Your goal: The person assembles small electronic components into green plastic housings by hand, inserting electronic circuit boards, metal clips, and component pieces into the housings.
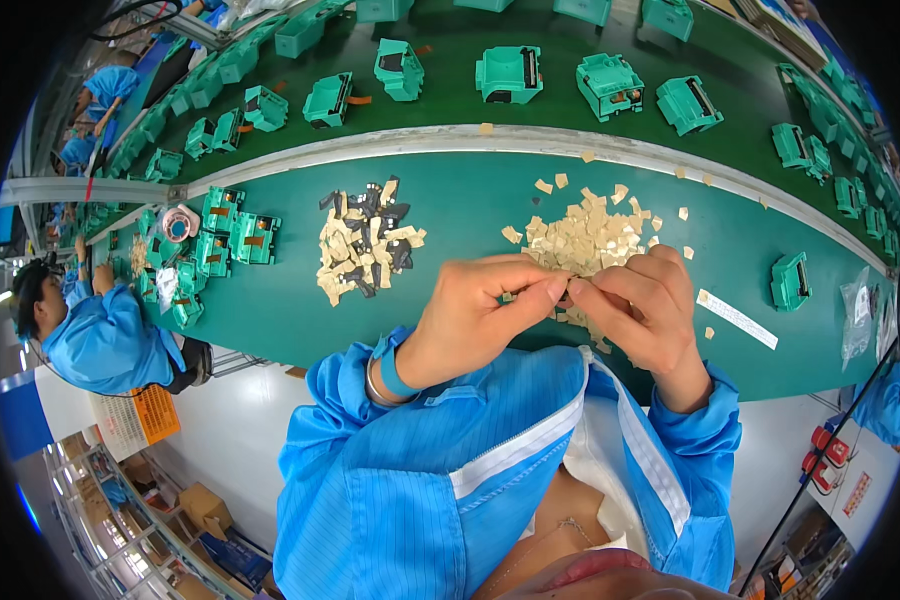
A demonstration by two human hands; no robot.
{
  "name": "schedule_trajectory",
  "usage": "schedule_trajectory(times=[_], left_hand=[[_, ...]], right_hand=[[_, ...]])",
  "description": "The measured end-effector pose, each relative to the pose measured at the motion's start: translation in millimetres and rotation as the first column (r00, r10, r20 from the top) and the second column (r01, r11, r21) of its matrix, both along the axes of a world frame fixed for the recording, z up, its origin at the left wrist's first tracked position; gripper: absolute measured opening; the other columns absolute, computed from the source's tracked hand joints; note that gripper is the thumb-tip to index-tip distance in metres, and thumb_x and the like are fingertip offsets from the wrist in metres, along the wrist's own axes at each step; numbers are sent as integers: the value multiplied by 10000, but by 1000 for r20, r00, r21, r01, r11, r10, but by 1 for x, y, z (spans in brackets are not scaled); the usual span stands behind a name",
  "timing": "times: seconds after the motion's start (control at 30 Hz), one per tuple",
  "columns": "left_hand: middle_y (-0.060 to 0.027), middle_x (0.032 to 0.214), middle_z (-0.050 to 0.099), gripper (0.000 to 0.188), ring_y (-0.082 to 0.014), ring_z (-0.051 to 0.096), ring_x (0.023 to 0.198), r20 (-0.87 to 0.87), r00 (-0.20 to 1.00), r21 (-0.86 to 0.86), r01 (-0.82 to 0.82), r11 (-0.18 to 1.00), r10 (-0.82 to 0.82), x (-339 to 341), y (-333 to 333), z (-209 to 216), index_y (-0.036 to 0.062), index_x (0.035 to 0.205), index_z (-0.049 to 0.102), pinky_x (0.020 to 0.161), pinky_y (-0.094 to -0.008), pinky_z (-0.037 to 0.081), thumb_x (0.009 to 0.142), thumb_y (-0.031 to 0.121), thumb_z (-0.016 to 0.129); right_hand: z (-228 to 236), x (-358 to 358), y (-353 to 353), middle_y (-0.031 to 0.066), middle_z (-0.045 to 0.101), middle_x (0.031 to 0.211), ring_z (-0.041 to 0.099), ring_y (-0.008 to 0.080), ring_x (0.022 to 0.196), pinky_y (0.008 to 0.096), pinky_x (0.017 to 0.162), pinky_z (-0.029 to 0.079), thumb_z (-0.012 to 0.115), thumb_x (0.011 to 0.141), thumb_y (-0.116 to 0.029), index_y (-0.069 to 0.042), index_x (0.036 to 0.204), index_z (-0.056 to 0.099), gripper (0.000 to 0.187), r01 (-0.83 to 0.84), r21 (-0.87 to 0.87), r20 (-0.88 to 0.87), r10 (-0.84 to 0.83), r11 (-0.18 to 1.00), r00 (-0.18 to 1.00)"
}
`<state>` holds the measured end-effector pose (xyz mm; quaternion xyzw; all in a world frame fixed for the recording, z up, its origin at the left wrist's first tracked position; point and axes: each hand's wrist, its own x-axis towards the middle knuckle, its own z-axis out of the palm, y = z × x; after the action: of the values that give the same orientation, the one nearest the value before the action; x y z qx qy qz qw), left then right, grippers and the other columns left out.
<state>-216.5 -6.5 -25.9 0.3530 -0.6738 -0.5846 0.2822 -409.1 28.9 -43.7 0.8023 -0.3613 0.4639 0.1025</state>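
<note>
My left hand (475, 315) and my right hand (645, 310) meet over the green table, thumbs and fingertips pinched together. Whatever sits between the fingertips is too small and too covered to make out. Just beyond them spreads a loose pile of small beige pieces (585, 232), flat like bits of paper or tape, some partly hidden behind my fingers. To the left of my hands lies a second heap of small black parts with beige strips (368, 240). A blue band and a bracelet circle my left wrist.
A green tabletop (470, 190) holds several green plastic housings (255, 238) at left and one housing (790, 281) at right. Near my right hand lies a white paper strip (737, 319). Past a metal rail (370, 145), more housings stand on a green belt. A co-worker in blue (110, 330) sits left.
</note>
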Motion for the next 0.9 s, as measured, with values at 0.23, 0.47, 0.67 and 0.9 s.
schedule_trajectory(times=[0.23,0.47,0.67,0.9], left_hand=[[-68,721,647,139,-87,580,650,-16,1000,141,24,990,-22,1,-4,-4,-31,877,679,563,-216,459,867,67,581],[-38,681,649,129,-49,560,632,-76,996,223,52,973,-36,3,-11,-5,-15,881,688,533,-198,439,846,80,606],[-75,745,659,101,-93,598,676,2,991,325,-125,937,132,-6,-12,-15,-32,869,687,595,-225,491,828,38,626],[-65,973,630,239,-245,529,902,354,914,-780,170,602,200,-44,-48,-57,27,678,674,724,-425,408,665,246,768]], right_hand=[[1,0,0,43,585,842,526,179,702,287,559,395,708,554,-104,-45,840,671,294,-38,9,-13,38,999,999],[-1,0,-2,45,583,842,529,179,704,287,559,395,711,557,-102,-42,849,667,301,-49,-6,-12,49,999,999],[-5,-8,8,76,592,872,541,216,752,300,585,413,714,590,-42,-32,847,645,266,-80,103,110,68,991,992],[-23,-19,30,145,600,898,556,203,791,312,691,470,663,715,99,11,834,543,191,-130,317,748,-163,940,644]])
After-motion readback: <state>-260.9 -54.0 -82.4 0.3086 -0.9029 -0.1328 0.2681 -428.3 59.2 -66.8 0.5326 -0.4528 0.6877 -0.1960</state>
